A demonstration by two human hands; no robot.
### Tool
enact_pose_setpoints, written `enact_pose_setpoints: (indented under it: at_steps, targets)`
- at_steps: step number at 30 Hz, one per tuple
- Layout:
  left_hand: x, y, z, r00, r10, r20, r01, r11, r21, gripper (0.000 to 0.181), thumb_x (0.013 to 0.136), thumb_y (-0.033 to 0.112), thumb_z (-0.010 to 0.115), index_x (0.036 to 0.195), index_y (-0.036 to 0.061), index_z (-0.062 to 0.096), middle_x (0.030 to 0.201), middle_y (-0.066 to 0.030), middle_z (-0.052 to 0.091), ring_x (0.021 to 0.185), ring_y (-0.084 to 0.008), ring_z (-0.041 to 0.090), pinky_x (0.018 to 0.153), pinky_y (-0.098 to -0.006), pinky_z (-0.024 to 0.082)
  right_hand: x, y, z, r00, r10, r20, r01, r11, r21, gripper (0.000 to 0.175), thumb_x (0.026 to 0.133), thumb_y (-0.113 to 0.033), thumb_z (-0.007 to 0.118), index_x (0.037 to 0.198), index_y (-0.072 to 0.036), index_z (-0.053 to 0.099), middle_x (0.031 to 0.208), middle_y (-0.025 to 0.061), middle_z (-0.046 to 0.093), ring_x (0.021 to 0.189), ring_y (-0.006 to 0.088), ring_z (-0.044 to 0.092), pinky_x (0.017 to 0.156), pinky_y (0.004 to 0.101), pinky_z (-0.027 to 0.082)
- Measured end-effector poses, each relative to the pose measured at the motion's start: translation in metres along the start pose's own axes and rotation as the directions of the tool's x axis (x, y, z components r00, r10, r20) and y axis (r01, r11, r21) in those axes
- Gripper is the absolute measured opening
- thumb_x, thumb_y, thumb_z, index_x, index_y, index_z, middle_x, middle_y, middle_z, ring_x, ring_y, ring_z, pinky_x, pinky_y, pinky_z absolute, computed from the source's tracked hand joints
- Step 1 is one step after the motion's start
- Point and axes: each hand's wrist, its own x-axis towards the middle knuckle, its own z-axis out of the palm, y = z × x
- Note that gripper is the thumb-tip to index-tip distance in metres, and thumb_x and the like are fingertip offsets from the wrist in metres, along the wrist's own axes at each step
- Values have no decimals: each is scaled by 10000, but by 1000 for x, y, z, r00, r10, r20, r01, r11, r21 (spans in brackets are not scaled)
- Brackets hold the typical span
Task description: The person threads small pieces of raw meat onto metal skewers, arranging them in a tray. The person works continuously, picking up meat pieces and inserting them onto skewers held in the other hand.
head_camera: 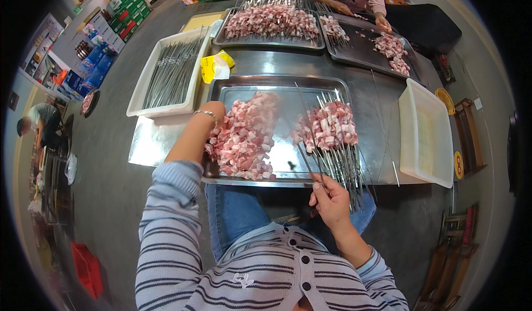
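A metal tray [286,177] lies before me on a steel table. A heap of raw meat cubes [245,140] covers its left half, and a glare blurs the heap's far right edge. My left hand [217,112] reaches to the heap's left side, its fingers hidden against the meat. Low at the tray's front edge, my right hand [330,201] grips thin metal skewers [303,107] that point up and away over the tray. Just right of them, several loaded meat skewers [332,124] are stacked, their bare ends hanging past the front rim.
White plastic tubs flank the table: the left one [135,108] holds bare skewers, another [447,145] stands right. A yellow packet [208,69] lies behind. Farther back are a tray of loaded skewers [270,24] and a co-worker's hands [383,23] over another tray [357,55].
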Motion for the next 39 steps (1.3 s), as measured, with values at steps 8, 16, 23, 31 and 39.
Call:
enact_pose_setpoints:
  at_steps: [8, 16, 23, 31, 39]
  targets:
    - [-69, 39, 21, 993, 58, -107, -51, -602, -797, 357, 1002, 239, 370, 1177, -50, 487, 1119, -245, 602, 1038, -345, 612, 874, -394, 532, -3, 3, 7, 994, -21, 108, 47, 968, -247, 273, 923, -80, 537, 1173, 7, 601, 646, 1, 570, 533, 51, 512, 501, 196, 411]
    - [-78, 85, 22, 983, -19, -183, -124, -802, -584, 316, 1007, 216, 355, 1089, -56, 494, 1161, -288, 560, 1106, -373, 569, 928, -408, 516, -3, 2, 10, 998, -18, 64, 40, 926, -375, 253, 907, -74, 550, 1137, -8, 633, 613, 12, 581, 524, 54, 531, 505, 213, 433]
    - [-83, 97, 22, 959, -27, -281, -229, -660, -716, 287, 995, 221, 389, 1037, -35, 512, 1059, -242, 607, 999, -330, 625, 877, -396, 541, -3, 0, 9, 998, -38, 49, 54, 927, -372, 246, 907, -74, 555, 1128, 1, 633, 618, 18, 587, 522, 55, 533, 497, 212, 433]
    - [-78, 136, 23, 956, -269, -115, -292, -860, -419, 283, 1001, 198, 340, 1018, -9, 531, 1023, -185, 611, 934, -316, 625, 869, -455, 520, -2, 11, 32, 984, -175, 3, 161, 895, -416, 218, 884, -78, 550, 1074, -13, 634, 635, 175, 575, 494, 235, 571, 499, 289, 444]
    - [-85, 114, 5, 966, 20, -257, -110, -869, -483, 275, 998, 187, 341, 1074, -25, 501, 1201, -277, 547, 1143, -369, 546, 953, -421, 493, 1, 5, 19, 988, -157, 10, 146, 889, -433, 216, 885, -75, 556, 1074, -10, 639, 651, 143, 591, 498, 201, 565, 490, 272, 438]
